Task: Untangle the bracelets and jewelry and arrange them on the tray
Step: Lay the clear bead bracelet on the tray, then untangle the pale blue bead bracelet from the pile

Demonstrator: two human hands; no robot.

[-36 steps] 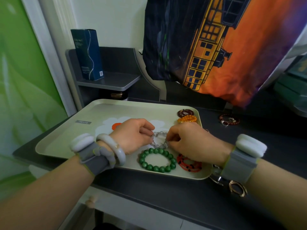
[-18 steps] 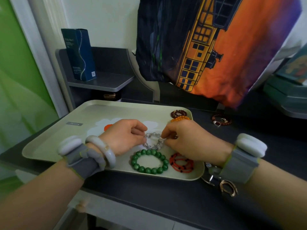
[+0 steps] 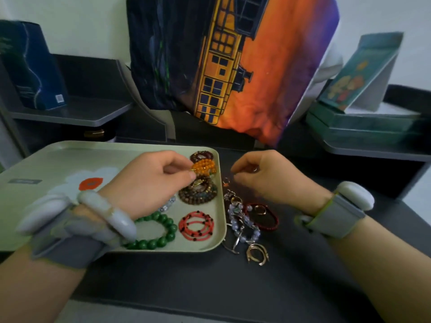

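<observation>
Your pale green tray carries a white flower print with an orange-red centre. On it you have a green bead bracelet, a coral-red one flecked with black, an orange one, a dark maroon one and a brown wooden one. The worktop is dark grey. The cushion shows a yellow building on orange, navy and purple.

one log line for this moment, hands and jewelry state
left hand: pinching at brown bead bracelet on tray | right hand: curled above tangled pile on desk, hold unclear | green bracelet: placed
</observation>
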